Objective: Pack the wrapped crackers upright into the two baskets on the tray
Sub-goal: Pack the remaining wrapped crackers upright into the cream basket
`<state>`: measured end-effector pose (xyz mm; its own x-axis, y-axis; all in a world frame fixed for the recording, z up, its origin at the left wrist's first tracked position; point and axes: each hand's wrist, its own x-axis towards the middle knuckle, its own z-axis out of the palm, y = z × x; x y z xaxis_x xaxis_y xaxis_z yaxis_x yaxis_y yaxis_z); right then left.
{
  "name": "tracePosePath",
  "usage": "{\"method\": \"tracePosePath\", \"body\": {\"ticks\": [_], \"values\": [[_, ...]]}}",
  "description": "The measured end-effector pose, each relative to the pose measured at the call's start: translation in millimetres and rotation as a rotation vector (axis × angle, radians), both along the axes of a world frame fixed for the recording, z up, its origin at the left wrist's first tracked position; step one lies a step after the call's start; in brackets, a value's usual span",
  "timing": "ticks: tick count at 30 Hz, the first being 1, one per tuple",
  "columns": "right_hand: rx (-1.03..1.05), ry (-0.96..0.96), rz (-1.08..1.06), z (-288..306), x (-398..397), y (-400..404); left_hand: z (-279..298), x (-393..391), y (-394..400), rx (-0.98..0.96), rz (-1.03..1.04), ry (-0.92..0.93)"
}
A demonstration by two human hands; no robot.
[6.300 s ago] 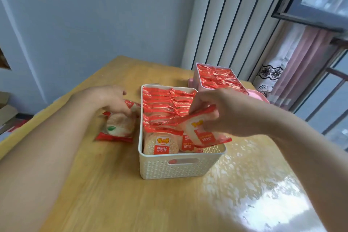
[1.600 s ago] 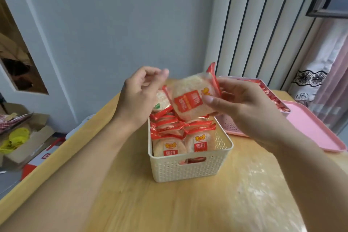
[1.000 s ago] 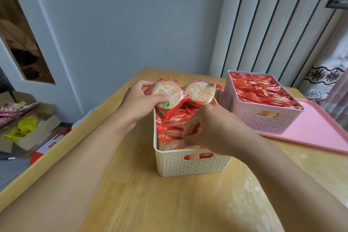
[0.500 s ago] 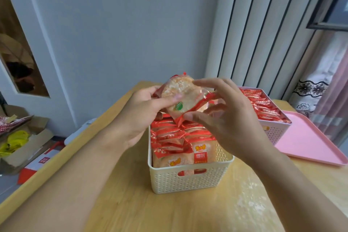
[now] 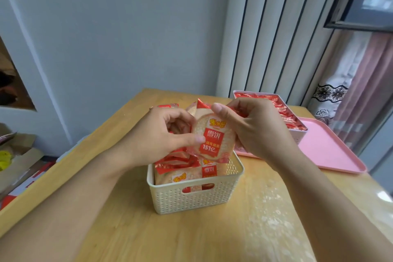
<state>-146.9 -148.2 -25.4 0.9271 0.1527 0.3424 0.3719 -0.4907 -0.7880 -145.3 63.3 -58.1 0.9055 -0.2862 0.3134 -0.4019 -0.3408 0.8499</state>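
The right hand (image 5: 253, 132) is pinching a wrapped cracker (image 5: 212, 140), its thumb curling over the packet's top edge and its other fingers curling behind the wrapper. The left hand (image 5: 157, 138) is gripping the same packet from the other side, thumb tip pressing on the front face near the red label, the other fingers bending round behind. The packet is standing nearly upright between the two hands, label facing the person, just above a cream basket (image 5: 191, 195). Behind the left fingers more packets are showing, though I cannot tell whether that hand is holding them too. Directly below the fingers, the cream basket is sitting on the wooden table (image 5: 212, 236), off the tray, with rows of packed crackers (image 5: 180, 168) standing on edge inside it; a gap is showing at its near right corner. Beyond the right hand a pink basket (image 5: 297, 136) is standing on a pink tray (image 5: 327, 151), filled with red packets (image 5: 282, 110). Far off past the left forearm, cardboard boxes (image 5: 17, 159) are lying on the floor.
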Motion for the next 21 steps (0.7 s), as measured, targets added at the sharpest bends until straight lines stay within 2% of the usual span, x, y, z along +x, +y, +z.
{"method": "tracePosePath", "body": {"ticks": [2,6,9,12,15,21], "values": [[-0.102,0.045,0.07,2.7,-1.6,-5.7,-0.5,-3.2,-5.0,0.039,0.014,-0.01],[-0.374,0.097,0.143,6.6,-2.8,-17.7,1.5,-6.4,-1.8,0.272,0.057,0.088],[-0.449,0.036,0.054,2.9,2.5,-18.0,0.0,-6.9,4.6,0.63,0.11,0.009],[-0.55,0.075,0.024,0.4,2.9,-14.8,-6.5,-8.0,7.3,0.922,0.104,0.114],[-0.569,0.041,-0.003,5.6,0.5,-16.2,-17.6,-1.9,7.2,1.028,0.132,0.155],[-0.627,0.047,-0.02,2.2,-1.8,-12.6,-25.1,-1.6,-1.7,1.006,0.17,0.177]]}}
